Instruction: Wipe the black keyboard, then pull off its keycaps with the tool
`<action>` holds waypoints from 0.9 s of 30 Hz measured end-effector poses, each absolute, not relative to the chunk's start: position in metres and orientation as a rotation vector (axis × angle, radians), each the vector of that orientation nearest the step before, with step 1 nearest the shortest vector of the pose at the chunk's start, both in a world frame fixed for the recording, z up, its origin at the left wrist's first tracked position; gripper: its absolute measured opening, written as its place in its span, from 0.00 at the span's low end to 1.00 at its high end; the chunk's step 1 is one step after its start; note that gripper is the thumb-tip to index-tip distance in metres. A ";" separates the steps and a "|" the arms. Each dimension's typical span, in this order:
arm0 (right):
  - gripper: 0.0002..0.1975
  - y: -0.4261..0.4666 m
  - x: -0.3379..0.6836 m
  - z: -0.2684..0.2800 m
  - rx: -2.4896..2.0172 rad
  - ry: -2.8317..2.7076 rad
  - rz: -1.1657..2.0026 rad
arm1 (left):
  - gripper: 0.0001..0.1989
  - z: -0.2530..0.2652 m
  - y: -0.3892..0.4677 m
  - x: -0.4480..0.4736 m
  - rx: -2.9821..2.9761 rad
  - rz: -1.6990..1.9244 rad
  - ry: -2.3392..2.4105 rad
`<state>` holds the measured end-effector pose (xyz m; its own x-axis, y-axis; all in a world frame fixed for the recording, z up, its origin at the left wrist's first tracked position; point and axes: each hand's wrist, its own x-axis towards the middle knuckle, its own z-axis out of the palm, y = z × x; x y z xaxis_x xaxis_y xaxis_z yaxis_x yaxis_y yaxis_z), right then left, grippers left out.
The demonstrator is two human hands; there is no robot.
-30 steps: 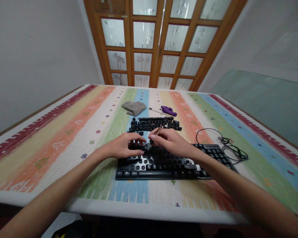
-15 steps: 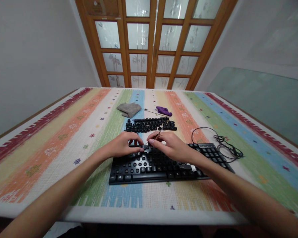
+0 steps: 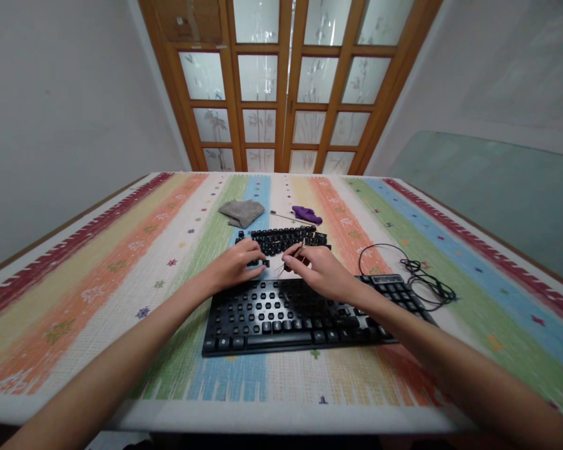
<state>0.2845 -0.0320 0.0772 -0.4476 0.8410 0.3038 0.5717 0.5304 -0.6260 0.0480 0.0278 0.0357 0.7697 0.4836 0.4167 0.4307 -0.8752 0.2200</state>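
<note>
A black keyboard lies on the striped cloth, many of its key posts bare and its bottom row of keys still capped. Just beyond its back edge, my left hand pinches a small black keycap between thumb and fingers. My right hand is closed on a thin wire keycap puller, whose wire ends point left toward the left hand. A dark piece shows under the right fingertips, too small to tell apart. Rows of loose keycaps lie behind both hands, partly hidden by them.
A grey cloth, a purple cloth and a thin stick-like brush lie beyond the keycaps. The keyboard's coiled black cable rests at the right. The table's front edge runs nearest me.
Both hands were over the keyboard's back rows. My left hand has moved away from me past the back edge, with a keycap now showing in its fingers. The view has tilted slightly up.
</note>
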 end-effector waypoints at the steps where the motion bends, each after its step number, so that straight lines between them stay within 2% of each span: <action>1: 0.14 -0.035 0.286 0.080 -1.122 -2.180 0.600 | 0.06 0.032 0.032 0.048 2.875 0.708 0.756; 12: 0.10 -0.088 0.285 0.083 -0.936 -2.356 0.721 | 0.04 0.021 0.050 0.055 3.030 0.598 0.874; 22: 0.11 -0.093 0.270 0.064 -1.024 -2.266 0.757 | 0.04 0.022 0.046 0.054 3.041 0.599 0.887; 27: 0.12 -0.098 0.258 0.062 -0.959 -2.388 0.703 | 0.03 0.024 0.044 0.056 3.040 0.594 0.909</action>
